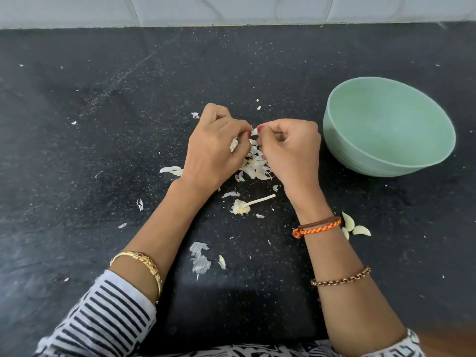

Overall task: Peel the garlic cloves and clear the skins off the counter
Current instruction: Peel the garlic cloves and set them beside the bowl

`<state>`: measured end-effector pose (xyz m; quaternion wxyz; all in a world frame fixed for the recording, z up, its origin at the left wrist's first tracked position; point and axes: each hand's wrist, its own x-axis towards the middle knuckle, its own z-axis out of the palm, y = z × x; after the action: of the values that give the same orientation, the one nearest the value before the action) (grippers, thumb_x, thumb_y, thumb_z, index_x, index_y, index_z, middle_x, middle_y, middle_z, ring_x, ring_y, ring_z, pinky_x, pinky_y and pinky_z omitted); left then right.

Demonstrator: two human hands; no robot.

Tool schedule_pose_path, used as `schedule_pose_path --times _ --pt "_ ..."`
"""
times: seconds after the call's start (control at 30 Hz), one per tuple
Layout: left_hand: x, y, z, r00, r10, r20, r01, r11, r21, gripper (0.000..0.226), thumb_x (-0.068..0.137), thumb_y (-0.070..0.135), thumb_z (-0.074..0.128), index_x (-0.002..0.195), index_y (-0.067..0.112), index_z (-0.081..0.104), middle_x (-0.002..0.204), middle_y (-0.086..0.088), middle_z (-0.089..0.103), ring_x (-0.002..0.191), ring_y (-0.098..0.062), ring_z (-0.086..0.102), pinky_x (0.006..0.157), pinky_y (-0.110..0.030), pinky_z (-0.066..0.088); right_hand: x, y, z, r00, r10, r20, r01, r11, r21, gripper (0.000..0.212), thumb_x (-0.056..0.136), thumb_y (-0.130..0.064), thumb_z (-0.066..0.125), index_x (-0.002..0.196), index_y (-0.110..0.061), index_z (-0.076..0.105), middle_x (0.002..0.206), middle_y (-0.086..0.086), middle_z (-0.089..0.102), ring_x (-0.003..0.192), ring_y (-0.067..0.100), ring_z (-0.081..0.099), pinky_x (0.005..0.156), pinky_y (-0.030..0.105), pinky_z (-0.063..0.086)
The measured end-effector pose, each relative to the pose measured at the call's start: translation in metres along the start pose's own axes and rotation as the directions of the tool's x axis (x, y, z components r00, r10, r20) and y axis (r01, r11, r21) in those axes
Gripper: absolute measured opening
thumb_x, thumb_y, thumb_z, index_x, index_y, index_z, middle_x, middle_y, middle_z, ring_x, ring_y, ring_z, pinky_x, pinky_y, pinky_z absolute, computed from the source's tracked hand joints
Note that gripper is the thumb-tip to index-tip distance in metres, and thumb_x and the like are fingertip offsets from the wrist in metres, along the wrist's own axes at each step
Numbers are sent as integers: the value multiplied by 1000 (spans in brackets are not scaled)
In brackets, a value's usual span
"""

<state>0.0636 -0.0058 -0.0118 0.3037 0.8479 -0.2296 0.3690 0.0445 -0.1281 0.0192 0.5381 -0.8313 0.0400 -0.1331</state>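
A: Which step is she working through?

B: Peeling, I'd judge. The left hand and the right hand are meeting fingertip to fingertip above the counter, both curled and pinching a garlic clove between them. Only a sliver of it is showing past the red nails.

A: And the skins?

B: A heap of skins is lying just below the 2 hands, partly under the right palm. Looser flakes are scattering toward her body, near a bare garlic stem sitting between the wrists.

A: Are any cloves finished?

B: 3 peeled cloves are resting just outside the right wrist, beside the orange wristband. The green bowl is standing further out on the right hand's side; nothing is showing inside it.

A: What is the next move calling for?

B: Probably a fine pull with a nail to strip the papery layer without dropping the clove. The sweeping looks a long way off, since skins are lying on both sides of the hands.
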Motion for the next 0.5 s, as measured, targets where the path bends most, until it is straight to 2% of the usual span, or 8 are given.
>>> schedule_pose_path --times 0.1,0.2,0.3,0.4,0.5 --pt "1 -2 0 1000 23 13 -24 1000 11 15 81 4 55 74 -1 67 57 -4 50 81 -18 39 64 -29 38 -2 -1 1 1000 19 24 -19 1000 19 19 84 -5 59 69 -10 70 56 -1 64 49 9 58 56 30 54" --pt "1 0 -1 999 -17 31 18 999 -35 17 81 7 54 73 0 67 60 5 43 80 -17 40 63 -27 37 -1 -3 -2 999 40 30 -40 999 17 23 84 -5 60 64 -14 68 56 0 63 49 10 57 58 31 54" --pt "2 0 -6 985 -170 18 171 979 -108 16 81 9 55 76 2 69 63 5 48 77 -11 41 64 -23 40 0 -6 -7 990 54 129 -63 996 69 30 84 -3 60 62 -22 66 59 7 65 53 18 58 57 31 53" --pt "5 -2 -12 930 -367 -8 361 919 -156 15 82 9 57 79 4 71 68 20 42 78 0 39 67 -8 37 0 -9 -12 977 72 201 -96 989 116 29 86 -2 59 68 -24 67 60 2 65 54 11 56 53 22 50" --pt "4 3 -11 922 -383 50 386 906 -173 25 83 20 50 72 5 67 66 19 46 80 0 40 65 -8 35 0 -7 -11 982 96 166 -120 982 143 28 87 -2 58 71 -23 67 62 0 65 55 6 58 56 19 50"
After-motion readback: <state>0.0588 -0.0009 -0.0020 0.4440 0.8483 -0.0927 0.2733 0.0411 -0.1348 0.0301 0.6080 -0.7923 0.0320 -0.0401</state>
